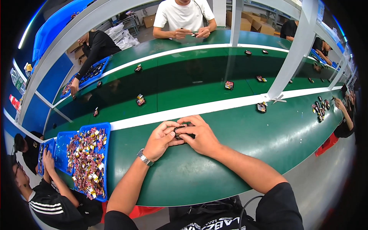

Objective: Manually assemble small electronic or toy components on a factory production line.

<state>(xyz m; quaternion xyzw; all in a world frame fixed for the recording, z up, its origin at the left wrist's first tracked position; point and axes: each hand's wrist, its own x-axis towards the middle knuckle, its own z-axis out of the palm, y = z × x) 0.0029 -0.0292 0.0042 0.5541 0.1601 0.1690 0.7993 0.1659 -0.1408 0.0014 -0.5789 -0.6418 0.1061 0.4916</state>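
Observation:
Between my two hands, over the green table, is a small black plastic casing, mostly covered by my fingers. My left hand, with a metal watch on its wrist, is closed on the casing's left side. The fingers of my right hand curl over its right side and top, with the thumb pressed against it. What lies inside the casing is hidden. To the left stands a blue tray heaped with small pink, white and yellow electronic parts.
A white rail separates my table from a green conveyor belt carrying scattered small black assemblies. One assembly lies by a grey post. More parts are clustered at the right. Co-workers sit left, right and across.

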